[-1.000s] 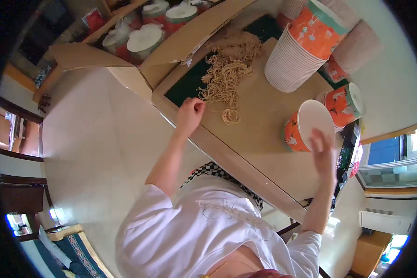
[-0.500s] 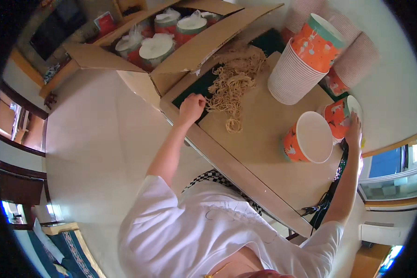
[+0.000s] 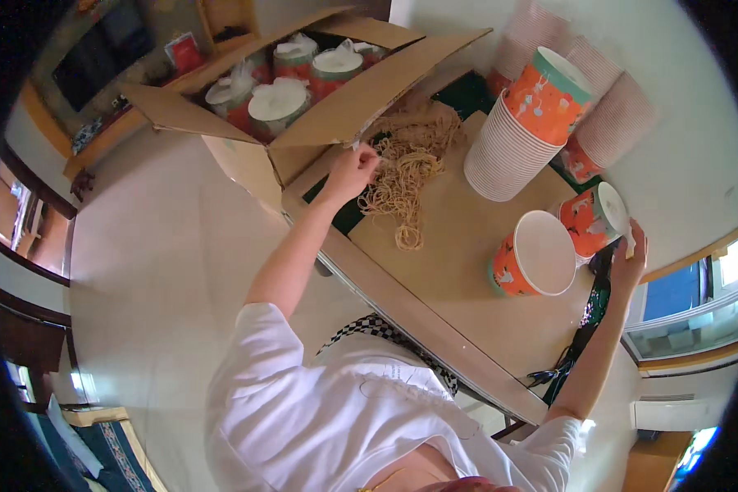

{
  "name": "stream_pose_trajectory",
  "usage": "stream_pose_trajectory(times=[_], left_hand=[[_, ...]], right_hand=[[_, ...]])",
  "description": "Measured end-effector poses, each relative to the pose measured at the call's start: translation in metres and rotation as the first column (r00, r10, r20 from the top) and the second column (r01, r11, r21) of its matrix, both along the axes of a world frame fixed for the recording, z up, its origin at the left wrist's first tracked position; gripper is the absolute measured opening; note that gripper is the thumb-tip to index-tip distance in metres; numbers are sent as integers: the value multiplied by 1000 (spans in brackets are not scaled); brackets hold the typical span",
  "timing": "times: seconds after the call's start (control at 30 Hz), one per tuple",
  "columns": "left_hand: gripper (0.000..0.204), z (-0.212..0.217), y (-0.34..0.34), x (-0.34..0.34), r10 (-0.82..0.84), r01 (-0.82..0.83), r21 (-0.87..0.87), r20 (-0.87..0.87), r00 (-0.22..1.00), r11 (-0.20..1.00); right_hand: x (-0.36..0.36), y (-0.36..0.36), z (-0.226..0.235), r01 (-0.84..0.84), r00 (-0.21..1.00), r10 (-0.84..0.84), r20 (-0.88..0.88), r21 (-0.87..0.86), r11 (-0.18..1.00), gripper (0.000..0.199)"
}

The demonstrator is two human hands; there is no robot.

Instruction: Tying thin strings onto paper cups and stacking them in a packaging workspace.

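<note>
My left hand [image 3: 353, 172] is closed in a pinch at the left side of a heap of tan rubber bands [image 3: 406, 176]. Whatever its fingertips hold is too small to make out. On the right, an orange and green paper tub stack [image 3: 589, 218] lies tilted, its pale end facing my right hand [image 3: 629, 252]. Those fingers are closed on what looks like the bunched end of a clear plastic sleeve on that stack. In front of it a single orange paper tub [image 3: 541, 252] leans with its white inside showing.
An open cardboard box [image 3: 246, 168] at the back left contains several wrapped tub stacks. A tall stack of tubs [image 3: 512, 148] stands on the cardboard-covered table [image 3: 447, 271], with more stacks [image 3: 611, 123] against the wall. Black cables [image 3: 556, 369] lie near the right edge.
My left hand has moved farther up along the rubber bands, toward the box. My right hand has slid off the tub stack's pale end to just beside it, its fingers now closed.
</note>
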State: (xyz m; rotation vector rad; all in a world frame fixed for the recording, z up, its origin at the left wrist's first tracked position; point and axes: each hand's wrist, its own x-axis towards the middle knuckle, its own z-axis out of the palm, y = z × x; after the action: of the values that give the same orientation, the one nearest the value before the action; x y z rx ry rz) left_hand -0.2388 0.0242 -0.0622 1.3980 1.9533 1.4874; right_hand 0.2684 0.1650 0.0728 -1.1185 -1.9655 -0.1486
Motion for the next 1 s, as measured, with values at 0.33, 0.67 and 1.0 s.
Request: stream_pose_trajectory(times=[0.33,0.67,1.0], left_hand=[[8,112,-4,102,-181,399,449,-454,872,799],[8,120,-22,155,-641,603,246,122,758,759],[10,215,-24,125,-581,401,743,-20,814,536]], right_hand=[[-102,-127,13,-438,872,413,-264,-41,898,19],[-210,-118,-69,-950,300,381,-875,-235,207,49],[-287,-79,-179,-405,858,507,-89,-723,559,37]])
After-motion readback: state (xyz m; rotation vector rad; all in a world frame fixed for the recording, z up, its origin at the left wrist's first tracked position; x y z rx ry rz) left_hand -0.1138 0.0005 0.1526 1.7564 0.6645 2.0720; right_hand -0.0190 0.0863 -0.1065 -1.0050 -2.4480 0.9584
